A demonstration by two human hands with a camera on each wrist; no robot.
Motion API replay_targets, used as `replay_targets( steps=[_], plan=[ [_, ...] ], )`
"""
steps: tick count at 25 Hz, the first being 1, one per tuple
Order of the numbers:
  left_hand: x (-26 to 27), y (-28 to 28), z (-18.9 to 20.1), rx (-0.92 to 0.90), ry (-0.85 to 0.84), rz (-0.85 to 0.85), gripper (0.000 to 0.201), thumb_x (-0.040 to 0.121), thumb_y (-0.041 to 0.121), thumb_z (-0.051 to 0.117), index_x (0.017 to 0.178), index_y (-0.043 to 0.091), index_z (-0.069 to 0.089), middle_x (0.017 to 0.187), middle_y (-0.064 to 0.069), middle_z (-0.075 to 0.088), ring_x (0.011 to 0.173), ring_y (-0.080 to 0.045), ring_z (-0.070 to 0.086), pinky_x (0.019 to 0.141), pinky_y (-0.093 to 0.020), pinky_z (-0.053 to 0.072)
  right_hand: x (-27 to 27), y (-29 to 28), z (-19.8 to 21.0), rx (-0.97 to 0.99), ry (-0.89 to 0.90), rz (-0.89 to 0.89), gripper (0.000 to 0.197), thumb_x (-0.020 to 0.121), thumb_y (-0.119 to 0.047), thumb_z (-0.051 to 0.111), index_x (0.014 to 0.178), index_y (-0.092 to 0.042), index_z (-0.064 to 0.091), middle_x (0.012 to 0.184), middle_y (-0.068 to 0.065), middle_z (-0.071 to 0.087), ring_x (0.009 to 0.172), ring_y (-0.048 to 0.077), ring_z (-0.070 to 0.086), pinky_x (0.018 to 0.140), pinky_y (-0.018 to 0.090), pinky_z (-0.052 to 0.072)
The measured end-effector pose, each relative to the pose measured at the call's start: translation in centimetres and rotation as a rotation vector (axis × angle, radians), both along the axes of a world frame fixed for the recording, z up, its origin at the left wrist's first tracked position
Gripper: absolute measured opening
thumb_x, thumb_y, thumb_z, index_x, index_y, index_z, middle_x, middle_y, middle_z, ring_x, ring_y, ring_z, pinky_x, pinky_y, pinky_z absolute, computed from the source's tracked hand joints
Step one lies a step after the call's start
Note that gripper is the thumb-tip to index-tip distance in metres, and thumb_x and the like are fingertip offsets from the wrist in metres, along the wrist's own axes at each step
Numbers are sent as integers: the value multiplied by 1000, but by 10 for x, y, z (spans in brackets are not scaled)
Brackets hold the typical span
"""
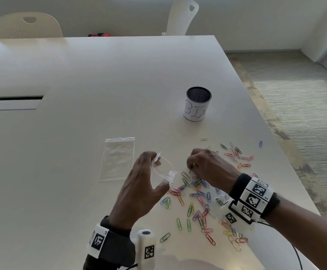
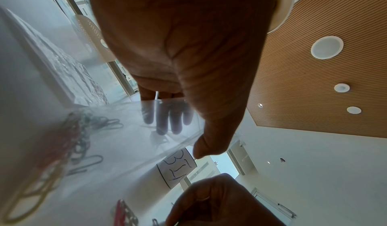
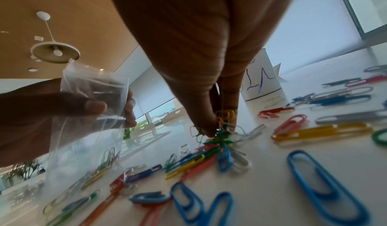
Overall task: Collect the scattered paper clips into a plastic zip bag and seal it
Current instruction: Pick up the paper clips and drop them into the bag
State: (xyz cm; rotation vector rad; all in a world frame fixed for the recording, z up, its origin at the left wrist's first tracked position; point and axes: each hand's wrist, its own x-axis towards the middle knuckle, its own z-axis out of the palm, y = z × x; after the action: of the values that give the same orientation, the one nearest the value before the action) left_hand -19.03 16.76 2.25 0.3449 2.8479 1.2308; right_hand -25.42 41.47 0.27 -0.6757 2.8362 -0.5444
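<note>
My left hand (image 1: 149, 172) grips a small clear zip bag (image 1: 163, 169) by its mouth, held open just above the white table (image 1: 80, 75). The bag (image 3: 87, 113) hangs beside the clip pile, with a few clips (image 2: 62, 140) seen through its plastic. Many coloured paper clips (image 1: 197, 199) lie scattered on the table in front of me and to the right. My right hand (image 1: 195, 168) reaches down into the pile and pinches a small bunch of clips (image 3: 223, 126) between thumb and fingertips.
A second clear zip bag (image 1: 117, 158) lies flat on the table left of my hands. A mesh pen cup (image 1: 197, 103) with a paper label stands farther back. The table's right edge (image 1: 266, 123) runs close to the clips. Two white chairs stand beyond the far edge.
</note>
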Motion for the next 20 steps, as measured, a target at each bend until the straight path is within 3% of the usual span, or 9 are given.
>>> replay_targets(
  steps=[3, 6, 10, 14, 20],
  plan=[
    [2, -1, 2, 5, -10, 3, 59, 84, 34, 84, 126, 30, 43, 120, 17, 55, 108, 1, 54, 82, 2, 37, 0, 3, 13, -121, -54, -77, 8, 93, -8, 76, 97, -12, 81, 101, 3, 75, 82, 12, 71, 77, 25, 63],
    [3, -1, 3, 4, -8, -1, 58, 83, 34, 84, 126, 30, 44, 120, 16, 56, 108, 4, 53, 82, 2, 36, 7, 0, 38, -392, -95, -193, 9, 86, -10, 84, 93, -15, 83, 93, -4, 77, 82, 8, 74, 81, 24, 63],
    [1, 0, 3, 4, -9, 3, 57, 83, 31, 82, 125, 31, 44, 119, 15, 56, 106, 2, 53, 83, 1, 38, 26, -32, 75, -682, -89, -184, 12, 83, -7, 86, 93, -14, 83, 91, -5, 78, 82, 9, 77, 80, 20, 63],
    [0, 4, 4, 20, -27, 0, 55, 86, 31, 77, 129, 33, 42, 119, 17, 55, 108, 5, 54, 80, -5, 40, 33, -60, 73, -596, -67, -104, 13, 89, -12, 82, 99, -21, 85, 97, -7, 76, 85, 8, 75, 81, 28, 63],
    [2, 0, 3, 33, -41, 21, 55, 85, 28, 78, 126, 34, 42, 116, 16, 56, 104, 3, 57, 77, -11, 42, 39, -58, 82, -613, -74, -89, 17, 92, -9, 78, 103, -20, 84, 97, -10, 81, 87, 0, 76, 83, 23, 63]
  ],
)
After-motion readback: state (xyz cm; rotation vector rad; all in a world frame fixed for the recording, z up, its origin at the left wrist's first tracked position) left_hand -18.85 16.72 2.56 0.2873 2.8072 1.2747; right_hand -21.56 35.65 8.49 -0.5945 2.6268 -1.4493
